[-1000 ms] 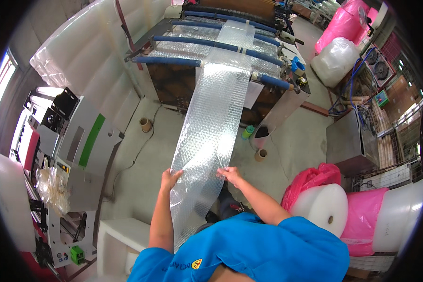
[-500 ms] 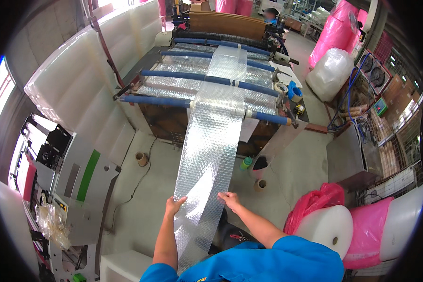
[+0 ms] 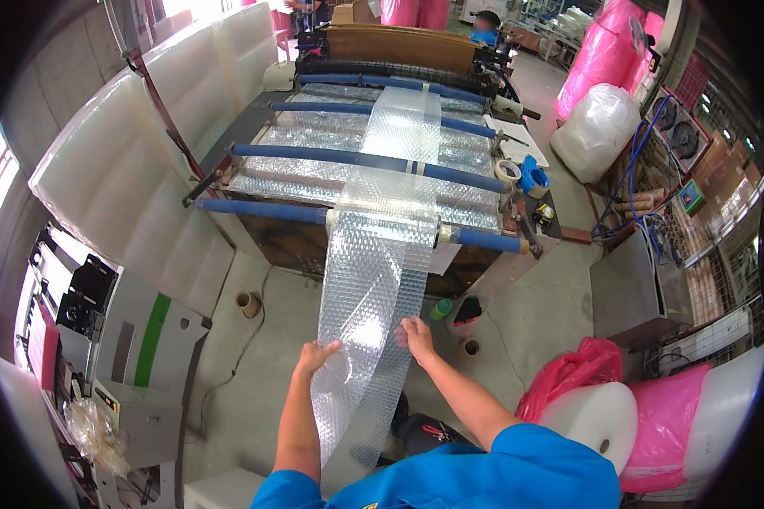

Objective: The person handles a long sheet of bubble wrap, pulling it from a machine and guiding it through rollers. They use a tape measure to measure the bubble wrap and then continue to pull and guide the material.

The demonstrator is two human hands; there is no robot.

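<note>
A long, clear strip of bubble wrap [image 3: 373,263] runs from the roller table down toward me and hangs past my body. My left hand [image 3: 317,355] grips its left edge, thumb on top and the other fingers hidden beneath. At the right edge my right hand [image 3: 414,338] pinches the wrap, its fingers partly behind the film. Between my hands the sheet is creased and shiny. Upstream, the strip passes over several blue rollers [image 3: 272,209] with more bubble wrap [image 3: 293,172] lying under them.
A tape roll [image 3: 508,170], a blue tape dispenser [image 3: 534,180] and a tape measure [image 3: 544,213] sit on the table's right side. Cardboard cores [image 3: 248,304] and a green bottle [image 3: 440,309] stand on the floor. White foam roll [image 3: 598,424] lies right. Another person [image 3: 485,30] is beyond the machine.
Both hands have moved slightly up along the strip, still at its edges. My view has shifted a little, and the wrap's folds and reflections differ.
</note>
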